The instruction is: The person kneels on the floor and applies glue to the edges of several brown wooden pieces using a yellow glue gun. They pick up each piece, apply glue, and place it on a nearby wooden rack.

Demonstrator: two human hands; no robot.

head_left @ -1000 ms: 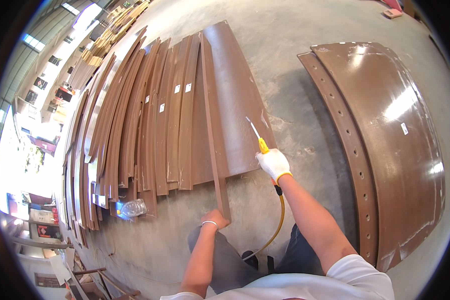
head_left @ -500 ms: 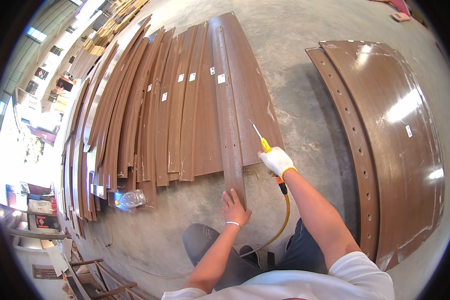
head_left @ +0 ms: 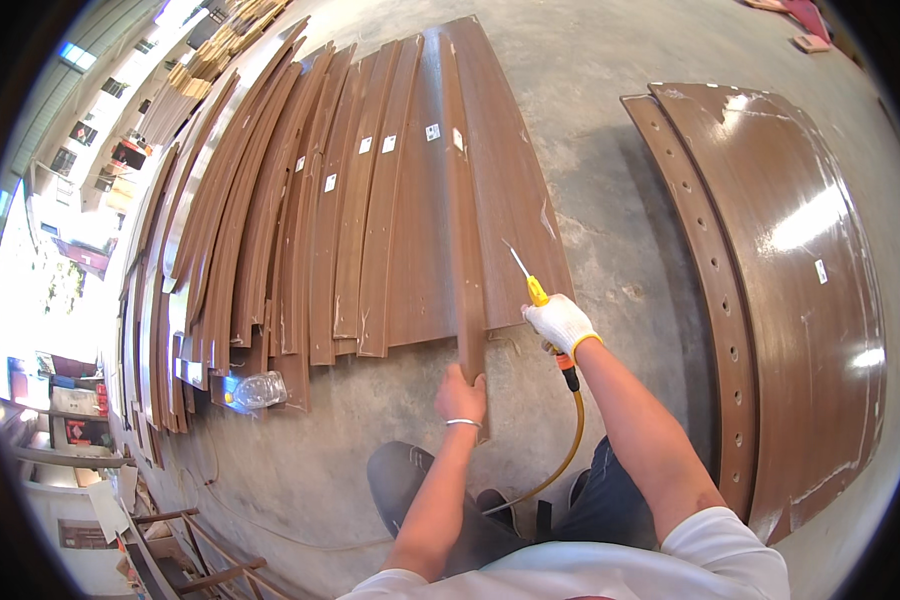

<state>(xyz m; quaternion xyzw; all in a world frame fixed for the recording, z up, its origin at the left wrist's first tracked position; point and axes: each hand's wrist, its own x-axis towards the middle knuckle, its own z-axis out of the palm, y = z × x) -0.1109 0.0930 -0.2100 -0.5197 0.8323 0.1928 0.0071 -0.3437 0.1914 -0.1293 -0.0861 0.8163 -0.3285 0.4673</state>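
Note:
My bare left hand [head_left: 461,394], with a white band at the wrist, grips the near end of a long narrow brown board [head_left: 470,270]. The board stands tilted toward its edge on a wide brown panel [head_left: 520,230], and its near end sticks out past the panel. In a white glove, my right hand [head_left: 560,324] is closed around a yellow air blow gun [head_left: 537,291]. Its thin nozzle points up and to the left, above the wide panel. A yellowish hose [head_left: 576,430] runs from the gun down between my legs.
Several brown boards [head_left: 270,200] lie side by side to the left, some with white labels. A clear plastic bottle [head_left: 260,390] lies near their ends. On the right are a large brown panel [head_left: 810,290] and a strip with holes [head_left: 715,265]. Wooden frames [head_left: 215,575] stand at lower left.
My left hand has gone from lying spread on the board's end to gripping it. The board has turned from flat toward its edge. The blow gun has shifted slightly right.

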